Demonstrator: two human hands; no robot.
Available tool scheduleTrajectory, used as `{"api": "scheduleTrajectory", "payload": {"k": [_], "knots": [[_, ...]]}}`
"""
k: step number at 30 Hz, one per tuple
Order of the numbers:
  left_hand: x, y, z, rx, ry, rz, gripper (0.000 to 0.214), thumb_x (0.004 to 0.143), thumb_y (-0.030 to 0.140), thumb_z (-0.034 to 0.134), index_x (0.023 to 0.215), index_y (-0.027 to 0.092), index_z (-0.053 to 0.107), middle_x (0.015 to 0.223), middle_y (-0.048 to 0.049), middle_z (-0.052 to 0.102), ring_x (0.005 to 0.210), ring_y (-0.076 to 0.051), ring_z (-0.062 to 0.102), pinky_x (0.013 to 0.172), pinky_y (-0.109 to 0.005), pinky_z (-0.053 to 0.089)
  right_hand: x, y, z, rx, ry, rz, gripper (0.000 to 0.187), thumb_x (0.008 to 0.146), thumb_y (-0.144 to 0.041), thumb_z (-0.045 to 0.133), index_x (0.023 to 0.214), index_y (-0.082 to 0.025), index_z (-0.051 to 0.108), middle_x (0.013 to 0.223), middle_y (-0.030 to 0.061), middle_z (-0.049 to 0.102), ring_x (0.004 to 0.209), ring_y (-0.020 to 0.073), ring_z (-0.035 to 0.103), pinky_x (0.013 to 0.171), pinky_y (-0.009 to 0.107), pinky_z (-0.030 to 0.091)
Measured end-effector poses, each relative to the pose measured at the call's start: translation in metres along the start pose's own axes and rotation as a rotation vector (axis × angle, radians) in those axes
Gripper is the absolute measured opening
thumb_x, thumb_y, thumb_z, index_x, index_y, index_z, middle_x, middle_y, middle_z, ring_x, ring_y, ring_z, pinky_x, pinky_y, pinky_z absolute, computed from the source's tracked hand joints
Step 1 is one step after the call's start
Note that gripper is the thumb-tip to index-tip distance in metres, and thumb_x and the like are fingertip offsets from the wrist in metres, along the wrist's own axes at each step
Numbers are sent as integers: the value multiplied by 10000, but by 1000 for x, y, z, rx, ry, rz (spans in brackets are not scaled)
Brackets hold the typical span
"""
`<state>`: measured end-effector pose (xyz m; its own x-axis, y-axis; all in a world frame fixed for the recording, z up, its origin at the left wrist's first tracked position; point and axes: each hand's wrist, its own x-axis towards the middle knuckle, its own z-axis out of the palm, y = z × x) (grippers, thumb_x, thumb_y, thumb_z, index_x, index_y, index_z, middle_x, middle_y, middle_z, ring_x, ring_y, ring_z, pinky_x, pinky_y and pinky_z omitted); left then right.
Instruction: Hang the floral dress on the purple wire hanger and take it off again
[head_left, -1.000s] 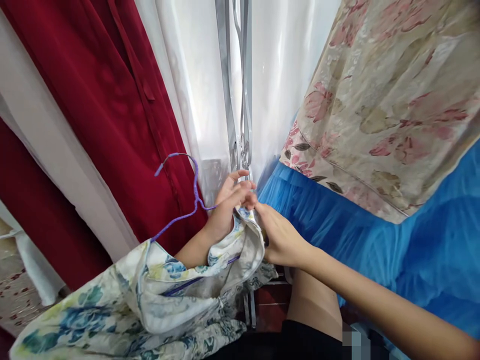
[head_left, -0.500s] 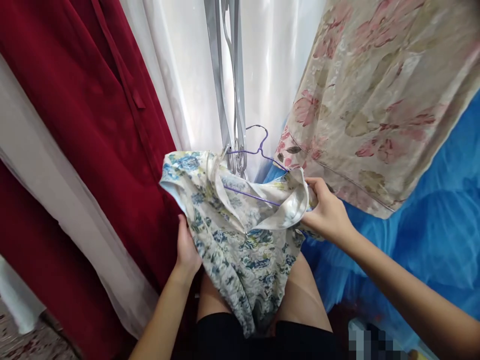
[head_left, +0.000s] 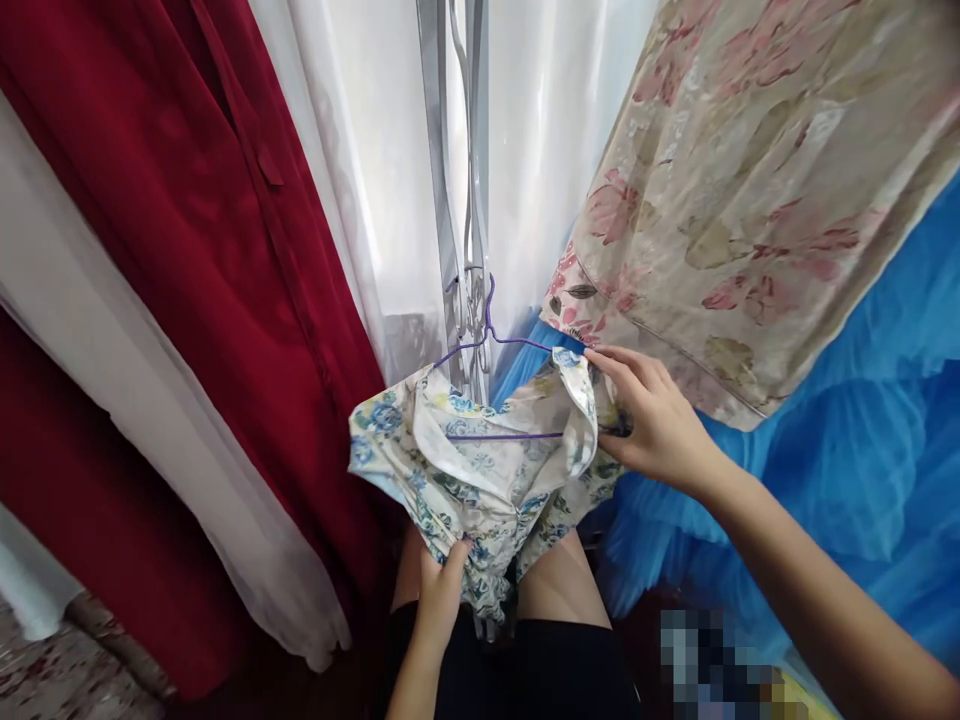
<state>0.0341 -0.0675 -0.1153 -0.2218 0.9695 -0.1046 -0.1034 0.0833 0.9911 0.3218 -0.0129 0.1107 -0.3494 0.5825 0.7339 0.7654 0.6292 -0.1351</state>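
Observation:
A floral top (head_left: 442, 490) in cream, blue and yellow, with a pale inside, hangs on a thin purple hanger (head_left: 489, 310) in front of me. The hanger's bar shows through the wide neckline, and its hook points up toward the back. Low on the front of the top, my left hand (head_left: 439, 595) pinches the fabric, thumb above and the other fingers hidden beneath. At the right shoulder, my right hand (head_left: 664, 425) grips the cloth beside the hanger's arm, fingertips on the shoulder edge.
Behind the hanger hang grey straps (head_left: 469, 150) against a white cloth (head_left: 367, 150). A dark red cloth (head_left: 255, 300) hangs on the left. To the right are a beige cloth with pink flowers (head_left: 735, 200) and ruffled blue fabric (head_left: 840, 480). A blurred patch lies at lower right.
My left hand has moved from the top's left side down to its lower front. The hanger has straightened and shifted left, and the top's lower part is gathered up. My right hand stays at the right shoulder.

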Motion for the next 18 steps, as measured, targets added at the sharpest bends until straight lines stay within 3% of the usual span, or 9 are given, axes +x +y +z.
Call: {"api": "scheduleTrajectory", "payload": {"k": [1,3,5,6,8,11,14,18], "knots": [[-4,-4,2,4,54,4,382,771,407,694,1130,274,687,1245,-84,721,1395,-352,518,1159,-465,422,-8,-6,6,26,89,-4,714,760,-246,702,1441,-244,487,1496,161,488,1390,425,445,1106,588,396],[-11,-10,3,14,160,4,389,723,396,707,1093,277,701,1216,-90,731,1350,-371,558,1111,-462,473,-28,-23,24,172,271,79,519,828,-266,686,1332,-265,563,1408,152,550,1340,408,487,1085,589,411],[-15,-13,0,32,170,8,442,693,383,716,1124,282,700,1222,-85,730,1383,-367,526,1109,-446,476,-53,-41,53,428,371,261,156,910,-291,634,1066,-284,624,1018,96,661,998,333,638,877,499,518],[-17,-13,-2,36,173,19,464,686,374,717,1141,284,699,1224,-81,730,1402,-361,507,1116,-437,470,-66,-49,69,557,298,385,55,953,-331,593,935,-282,609,851,61,628,826,292,625,752,445,520],[-22,-12,-6,17,198,37,479,690,360,710,1161,271,699,1227,-82,730,1409,-357,499,1126,-429,456,-90,-65,103,772,102,565,269,982,-441,549,775,-269,552,670,17,533,626,241,530,580,372,449],[-30,-11,-5,-47,276,43,498,687,338,703,1166,201,698,1219,-116,729,1346,-377,553,1131,-454,435,-113,-85,143,948,-130,699,409,1007,-514,493,703,-241,505,648,-5,485,604,195,474,573,320,392],[-39,-11,0,-90,298,48,521,677,307,707,1173,150,689,1199,-140,731,1300,-379,587,1118,-457,437,-116,-97,157,1059,-191,717,417,1033,-474,458,705,-219,497,662,-13,494,629,166,468,608,289,374],[-44,-12,2,-93,290,39,477,688,285,717,1150,167,695,1155,-119,741,1265,-353,615,1067,-423,481,-114,-99,154,1148,-165,745,365,988,-416,540,689,-208,515,607,-22,509,594,146,454,589,272,345]]}}
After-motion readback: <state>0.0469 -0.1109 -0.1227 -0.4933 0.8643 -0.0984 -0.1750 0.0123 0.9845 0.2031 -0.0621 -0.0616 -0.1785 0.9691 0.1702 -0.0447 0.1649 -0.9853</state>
